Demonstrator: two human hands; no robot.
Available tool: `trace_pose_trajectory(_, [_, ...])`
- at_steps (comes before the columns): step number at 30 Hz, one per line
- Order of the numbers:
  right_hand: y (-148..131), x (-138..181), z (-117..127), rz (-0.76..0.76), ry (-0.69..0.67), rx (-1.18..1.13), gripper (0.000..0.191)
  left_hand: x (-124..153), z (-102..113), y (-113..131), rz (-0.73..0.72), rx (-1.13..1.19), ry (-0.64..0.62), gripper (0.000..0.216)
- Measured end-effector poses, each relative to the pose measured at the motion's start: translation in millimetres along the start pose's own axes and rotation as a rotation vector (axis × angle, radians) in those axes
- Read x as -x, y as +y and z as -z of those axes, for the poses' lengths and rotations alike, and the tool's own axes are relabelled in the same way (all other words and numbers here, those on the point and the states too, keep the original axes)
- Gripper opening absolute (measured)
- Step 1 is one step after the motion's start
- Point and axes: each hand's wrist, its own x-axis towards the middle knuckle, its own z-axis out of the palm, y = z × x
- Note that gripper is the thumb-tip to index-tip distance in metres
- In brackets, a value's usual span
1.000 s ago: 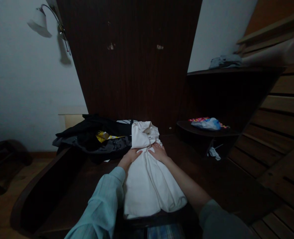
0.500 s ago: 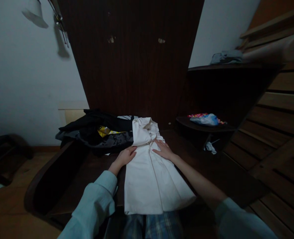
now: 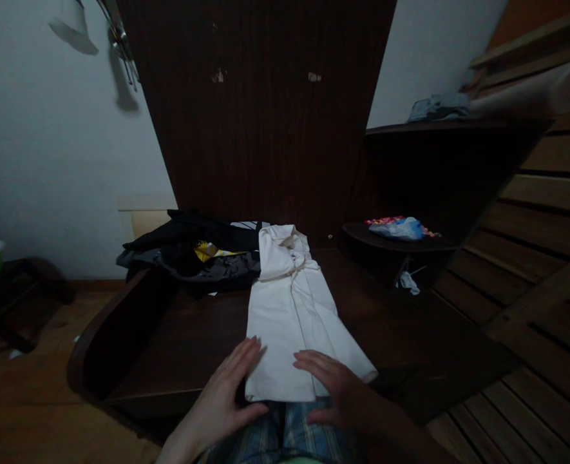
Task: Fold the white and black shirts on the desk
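Grips slack, fingers spread and clamped on nothing, the left hand (image 3: 224, 393) and right hand (image 3: 335, 386) are pressing flat at the near end of a folded white shirt (image 3: 287, 309). The left hand is lying along the shirt's near left corner, and the right is covering its near right edge. The shirt is stretching lengthwise down the middle of the dark wooden counter (image 3: 178, 335), collar at the far end, just beside a heap of dark clothes (image 3: 192, 254) on the far left. A coloured plastic bag (image 3: 395, 227) is sitting on a small shelf (image 3: 359, 241) to the far right. Plaid trousers (image 3: 265, 438) are showing below the counter's near edge.
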Motion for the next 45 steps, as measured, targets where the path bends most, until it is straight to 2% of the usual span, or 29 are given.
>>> trace_pose_trajectory(2, [2.9, 6.9, -12.2, 0.062, -0.002, 0.078, 0.059, 9.5, -14.6, 1.5, 0.018, -0.059, 0.061, 0.072])
trace_pose_trajectory(6, [14.0, 4.6, -23.0, 0.127, 0.096, 0.192, 0.038, 8.8, -33.8, -1.1, 0.036, -0.126, 0.204, 0.068])
trace_pose_trajectory(10, [15.4, 0.4, -19.3, 0.187, 0.155, 0.221, 0.032, 5.4, -40.6, -3.5, 0.066, -0.094, 0.309, 0.067])
trace_pose_trajectory(16, [9.1, -0.2, -6.9, 0.167, 0.207, 0.157, 0.031, 8.9, -46.8, -2.8, 0.093, -0.066, 0.475, 0.056])
trace_pose_trajectory(24, [20.9, 1.9, -24.7, 0.187, 0.25, 0.129, 0.027, 18.1, -40.8, -11.0, 0.008, -0.242, 0.425, 0.042])
trace_pose_trajectory(28, [15.3, 2.9, -17.0, 0.166, 0.213, 0.072, 0.029, 23.0, -36.0, -16.3, -0.06, -0.319, 0.351, 0.047])
trace_pose_trajectory(30, [15.1, 3.4, -7.2, 0.107, 0.229, 0.038, 0.028, 25.9, -32.7, -15.7, -0.075, -0.34, 0.297, 0.052])
trace_pose_trajectory(33, [23.1, 5.3, 7.1, -0.084, 0.369, 0.039, 0.025, 27.8, -26.3, -10.0, -0.083, -0.342, 0.222, 0.057])
trace_pose_trajectory(35, [31.3, 7.4, 11.8, -0.233, 0.444, 0.065, 0.024, 24.9, -21.6, -3.5, -0.107, -0.314, 0.169, 0.054])
trace_pose_trajectory(38, [39.3, 10.3, 8.9, -0.391, 0.444, 0.101, 0.032, 12.7, -16.3, 9.1, -0.149, -0.222, 0.086, 0.042])
trace_pose_trajectory(42, [34.4, 7.1, -0.2, -0.452, 0.383, 0.112, 0.036, -9.5, -15.4, 28.5, -0.153, -0.085, 0.019, 0.033])
trace_pose_trajectory(45, [20.1, 0.4, -2.4, -0.45, 0.403, 0.067, 0.032, -22.9, -17.2, 39.6, -0.115, 0.005, 0.023, 0.034])
